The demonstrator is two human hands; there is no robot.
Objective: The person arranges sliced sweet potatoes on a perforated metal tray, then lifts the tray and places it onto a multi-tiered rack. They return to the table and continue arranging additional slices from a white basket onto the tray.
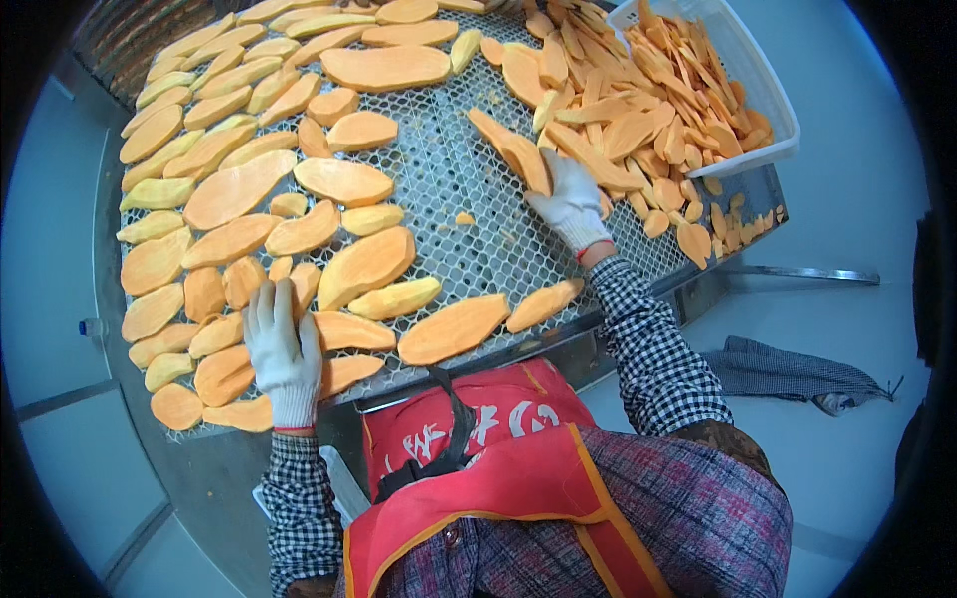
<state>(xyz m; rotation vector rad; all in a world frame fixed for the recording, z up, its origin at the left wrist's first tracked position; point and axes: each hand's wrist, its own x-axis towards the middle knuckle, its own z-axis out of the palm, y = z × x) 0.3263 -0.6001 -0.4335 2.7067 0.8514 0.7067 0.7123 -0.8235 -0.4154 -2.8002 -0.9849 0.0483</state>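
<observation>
My left hand [282, 347], in a white knit glove, rests palm down on orange sweet potato slices at the left of the mesh tray [486, 239]. Its fingertips touch a slice [304, 288]. My right hand [570, 196], gloved too, grips a long sweet potato slice [512, 149] near the tray's middle, beside the heap of slices [628, 134]. Laid-out slices lie flat, mostly side by side, over the left part of the mesh. A large slice [454, 329] and a smaller one [544, 305] lie along the near edge.
A white plastic bin [781, 119] of slices stands tilted at the upper right. Small pieces [736, 232] lie on the table's right corner. A metal bar [815, 276] and a dark cloth [792, 374] are farther right. Part of another person's hand [359, 4] shows at the top edge.
</observation>
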